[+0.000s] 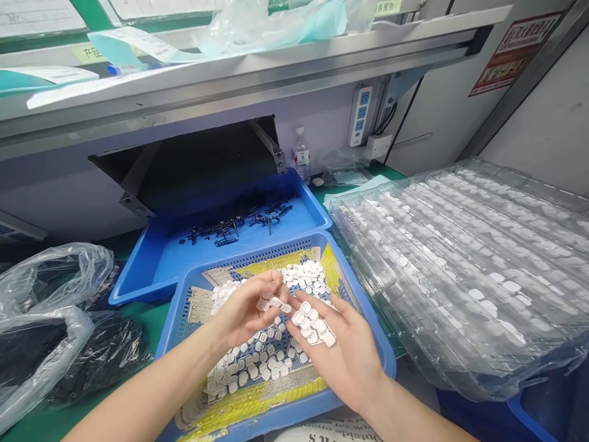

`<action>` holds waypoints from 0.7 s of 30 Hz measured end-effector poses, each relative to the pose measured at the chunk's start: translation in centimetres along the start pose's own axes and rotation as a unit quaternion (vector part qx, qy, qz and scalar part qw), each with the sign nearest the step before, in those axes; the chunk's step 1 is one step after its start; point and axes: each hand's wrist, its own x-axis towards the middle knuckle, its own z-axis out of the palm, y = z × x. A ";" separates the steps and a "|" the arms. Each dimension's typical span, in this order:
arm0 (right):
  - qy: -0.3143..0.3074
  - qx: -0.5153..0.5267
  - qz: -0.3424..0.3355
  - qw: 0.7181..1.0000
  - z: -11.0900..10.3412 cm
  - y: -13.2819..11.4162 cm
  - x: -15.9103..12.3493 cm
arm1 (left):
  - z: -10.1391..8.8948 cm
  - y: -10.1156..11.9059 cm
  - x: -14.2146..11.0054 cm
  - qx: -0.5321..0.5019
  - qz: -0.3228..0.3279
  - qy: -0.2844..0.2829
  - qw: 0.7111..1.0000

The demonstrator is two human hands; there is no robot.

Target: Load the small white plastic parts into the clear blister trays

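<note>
My left hand (253, 305) is closed, its curled fingers pinching a few small white square plastic caps (275, 302). Beside it my right hand (343, 344) lies palm up, with a cluster of similar white caps (313, 324) resting on its palm and fingers. The two hands nearly meet at the fingertips. Below them is a blue perforated basket (386, 344), lined with yellow and beige taped strips. Many loose white caps (257, 362) are spread over its bottom, partly hidden by my hands and forearms.
Behind the basket stands a blue tray (159, 258) with black plastic pieces (225, 228). Stacked clear blister trays (460, 264) of white parts fill the right side. Clear bags (92, 344) with dark contents lie left. A metal shelf (230, 80) runs above; a water bottle (302, 155) stands behind.
</note>
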 end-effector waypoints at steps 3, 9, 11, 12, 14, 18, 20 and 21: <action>-0.006 0.002 -0.004 1.000 -0.1 0.0 0.1 | 0.1 -0.6 0.2 0.049 -0.016 -0.003 0.999; -0.023 0.006 -0.012 1.000 -0.1 0.0 0.1 | 0.1 -0.7 -0.2 0.317 0.057 0.058 0.945; -0.027 0.006 -0.013 1.000 -0.1 0.0 0.0 | 0.3 -0.6 -0.4 0.431 0.105 0.072 0.893; -0.029 0.006 -0.013 0.999 0.0 0.0 0.0 | 0.4 -0.6 -0.4 0.470 0.120 0.072 0.871; -0.028 0.005 -0.013 1.000 0.0 0.0 0.0 | 0.7 -0.7 -0.4 0.511 0.124 0.064 0.848; -0.021 0.007 -0.006 1.000 -0.2 0.1 0.0 | 0.9 -0.7 -0.4 0.513 0.109 0.053 0.850; -0.028 0.013 0.000 1.000 -0.3 0.1 0.0 | 0.8 -0.7 -0.5 0.511 0.110 0.052 0.851; -0.036 0.018 0.003 0.999 -0.3 0.1 0.0 | 0.6 -0.7 -0.5 0.512 0.111 0.053 0.850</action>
